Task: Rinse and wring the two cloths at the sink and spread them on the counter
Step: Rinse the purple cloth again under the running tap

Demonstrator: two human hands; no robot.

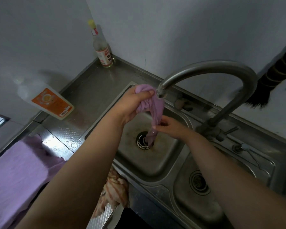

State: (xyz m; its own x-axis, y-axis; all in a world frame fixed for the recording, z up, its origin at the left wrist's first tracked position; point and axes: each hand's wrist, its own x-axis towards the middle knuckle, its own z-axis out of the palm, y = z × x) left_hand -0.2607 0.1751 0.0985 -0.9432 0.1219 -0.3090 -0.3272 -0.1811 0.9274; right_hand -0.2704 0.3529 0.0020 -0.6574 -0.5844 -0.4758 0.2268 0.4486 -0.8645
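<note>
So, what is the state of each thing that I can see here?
Cloth in hands: bunched, hanging into the sink.
Cloth on counter: spread flat.
Left hand: grips the cloth's top.
Right hand: pinches it lower.
Tap: water flow cannot be told.
Glass bottle: upright, capped.

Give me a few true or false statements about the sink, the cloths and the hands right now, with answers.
1. Both hands grip one purple cloth over the sink. True.
2. The left hand holds the cloth's lower end. False: it grips the top, by the faucet; the right hand pinches lower down.
3. A second purple cloth lies on the counter. True.
4. The bottle in the corner lies on its side. False: it stands upright.
</note>
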